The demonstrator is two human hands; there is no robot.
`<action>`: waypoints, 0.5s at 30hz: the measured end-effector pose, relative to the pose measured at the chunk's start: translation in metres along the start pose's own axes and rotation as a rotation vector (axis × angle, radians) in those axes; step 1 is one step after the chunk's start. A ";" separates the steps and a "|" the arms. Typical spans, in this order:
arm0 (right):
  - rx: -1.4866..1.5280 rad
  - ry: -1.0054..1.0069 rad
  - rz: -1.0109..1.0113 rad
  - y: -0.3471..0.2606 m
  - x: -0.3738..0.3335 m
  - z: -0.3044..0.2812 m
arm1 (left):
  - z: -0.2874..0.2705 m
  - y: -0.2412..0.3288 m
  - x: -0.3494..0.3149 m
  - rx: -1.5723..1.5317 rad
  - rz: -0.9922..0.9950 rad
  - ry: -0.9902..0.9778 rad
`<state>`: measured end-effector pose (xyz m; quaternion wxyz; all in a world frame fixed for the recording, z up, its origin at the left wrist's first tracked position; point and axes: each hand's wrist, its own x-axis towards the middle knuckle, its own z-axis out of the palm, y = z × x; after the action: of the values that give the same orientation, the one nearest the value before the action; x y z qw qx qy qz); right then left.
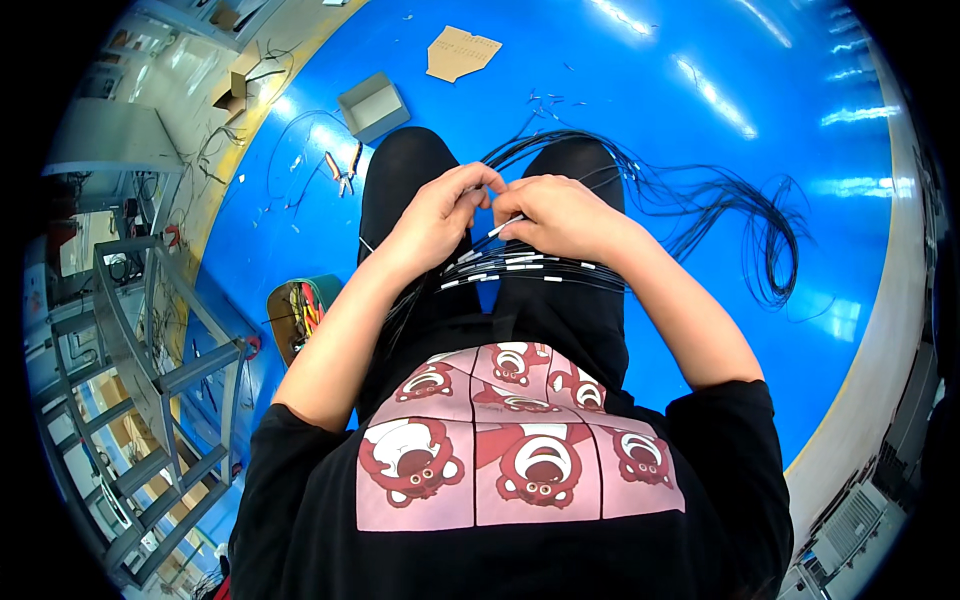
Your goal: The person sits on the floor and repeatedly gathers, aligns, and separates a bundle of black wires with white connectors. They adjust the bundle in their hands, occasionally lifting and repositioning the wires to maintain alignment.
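Observation:
Above my lap, my left hand and my right hand meet with their fingertips close together. Between the thumb and fingers of my right hand is a thin wire with a white sleeve. The fingers of my left hand are pinched together just beside it; what lies in them is too small to tell. Across my thighs, below the hands, lies a row of black wires with white sleeves on them. A long bundle of black wires runs over my right knee and curls onto the floor at the right.
On the blue floor are a grey open box, a piece of brown cardboard, orange-handled pliers and wire scraps. A container of tools stands by my left leg. A grey metal frame is farther left.

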<state>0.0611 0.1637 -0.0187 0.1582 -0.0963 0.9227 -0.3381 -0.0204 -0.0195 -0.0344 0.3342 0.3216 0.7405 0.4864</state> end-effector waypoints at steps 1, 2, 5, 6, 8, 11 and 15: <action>0.021 0.005 0.021 -0.003 0.000 -0.001 | -0.005 -0.005 0.000 0.043 0.017 -0.011; 0.041 0.010 0.042 -0.004 0.000 -0.001 | -0.009 -0.010 0.001 0.086 0.034 -0.022; 0.083 0.030 0.056 0.001 -0.002 -0.003 | -0.009 -0.016 0.000 0.268 0.116 -0.085; 0.070 0.025 0.065 0.001 -0.001 -0.003 | -0.011 -0.015 -0.001 0.345 0.162 -0.116; 0.045 0.016 0.085 0.001 0.001 -0.002 | -0.013 -0.012 -0.001 0.227 0.093 -0.110; 0.018 0.031 0.056 -0.002 0.004 0.004 | -0.005 -0.018 -0.001 -0.019 0.003 -0.032; 0.017 -0.027 0.049 -0.006 0.011 0.007 | -0.001 -0.026 0.001 0.032 0.002 0.009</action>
<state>0.0541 0.1520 -0.0219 0.1798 -0.0769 0.9196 -0.3406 -0.0258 -0.0271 -0.0590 0.3251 0.3254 0.7494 0.4762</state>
